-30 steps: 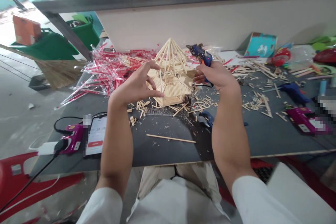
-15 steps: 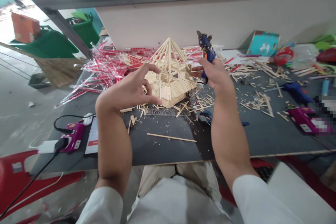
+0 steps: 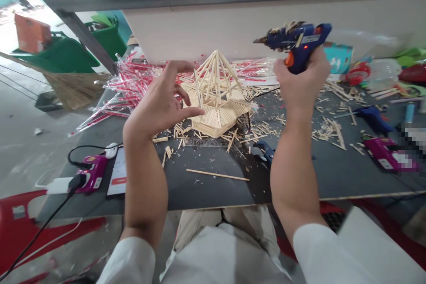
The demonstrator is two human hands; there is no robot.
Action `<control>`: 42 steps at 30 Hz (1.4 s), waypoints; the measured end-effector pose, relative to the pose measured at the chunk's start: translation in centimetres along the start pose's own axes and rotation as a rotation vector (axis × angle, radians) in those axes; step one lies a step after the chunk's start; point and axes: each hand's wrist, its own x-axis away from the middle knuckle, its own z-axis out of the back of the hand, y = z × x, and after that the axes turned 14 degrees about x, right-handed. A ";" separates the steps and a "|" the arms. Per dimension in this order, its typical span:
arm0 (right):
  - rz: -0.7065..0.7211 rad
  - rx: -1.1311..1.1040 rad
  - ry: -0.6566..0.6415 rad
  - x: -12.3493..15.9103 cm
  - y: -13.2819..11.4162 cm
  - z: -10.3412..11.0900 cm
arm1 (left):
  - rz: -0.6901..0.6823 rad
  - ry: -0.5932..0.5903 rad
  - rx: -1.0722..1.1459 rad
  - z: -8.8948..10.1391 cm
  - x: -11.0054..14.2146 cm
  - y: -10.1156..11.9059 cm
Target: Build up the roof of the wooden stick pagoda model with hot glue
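Between the thumb and forefinger of my left hand (image 3: 161,100), a short wooden stick (image 3: 199,91) is pinched by its two ends. It stands nearly upright at the left side of a small stick-built model (image 3: 216,120) with a pointed frame of sticks and a wide slatted skirt. My right hand (image 3: 299,84) grips a blue hot glue gun (image 3: 308,46) with an orange trigger, raised to the right of the model. Its nozzle points left, and a small red light glows on its side. A clear plastic ruler (image 3: 211,142) lies in front of the model.
Red-and-clear plastic wrappers (image 3: 133,80) heap up at the left. Stick offcuts litter the table (image 3: 219,195), with one long stick (image 3: 218,175) near the front. Blue-handled cutters (image 3: 264,151), a second blue tool (image 3: 374,117) and purple power strips (image 3: 91,173) lie around.
My right hand has lifted the glue gun up and right, away from the model, turning it sideways. My left hand has risen slightly with the stick, which now tilts more.
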 end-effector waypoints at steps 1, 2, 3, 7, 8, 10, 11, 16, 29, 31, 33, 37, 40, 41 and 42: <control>0.008 0.048 0.100 0.2 -0.4 0.8 | -0.014 0.024 -0.033 -0.1 -0.1 -0.1; 0.030 0.086 0.140 0.5 -0.9 1.5 | -0.028 0.047 -0.062 -0.2 -0.2 -0.2; 0.054 0.122 0.143 0.8 -1.3 2.1 | -0.040 0.068 -0.083 -0.3 -0.2 -0.3; 0.155 0.234 0.015 1.4 -2.2 3.2 | -0.053 0.134 -0.137 -0.5 -0.4 -0.5; 0.164 0.253 -0.003 1.4 -2.3 3.3 | -0.052 0.144 -0.153 -0.5 -0.4 -0.5; 0.173 0.277 -0.035 1.3 -2.4 3.2 | -0.048 0.149 -0.178 -0.5 -0.5 -0.5; 0.177 0.286 -0.052 1.2 -2.4 3.1 | -0.046 0.148 -0.184 -0.5 -0.5 -0.5; 0.205 0.299 -0.074 1.2 -2.8 3.6 | -0.031 0.127 -0.207 -0.8 -0.6 -0.6; 0.311 0.341 -0.024 1.3 -3.3 3.2 | -0.122 0.111 -0.291 -1.0 -0.9 -1.7; 0.320 0.350 -0.020 1.3 -3.1 3.1 | -0.127 0.103 -0.285 -1.1 -0.9 -1.8; 0.319 0.356 -0.021 1.3 -3.0 2.9 | -0.126 0.099 -0.268 -1.1 -0.9 -1.7; 0.331 0.351 -0.013 1.2 -2.8 2.7 | -0.131 0.100 -0.260 -1.1 -0.9 -1.7; 0.343 0.372 0.016 1.1 -2.7 2.5 | -0.128 0.100 -0.277 -1.1 -0.9 -1.6; 0.354 0.377 0.033 1.0 -2.7 2.4 | -0.119 0.099 -0.280 -1.1 -0.9 -1.6; 0.370 0.381 0.049 1.0 -2.7 2.3 | -0.107 0.096 -0.279 -1.1 -0.9 -1.6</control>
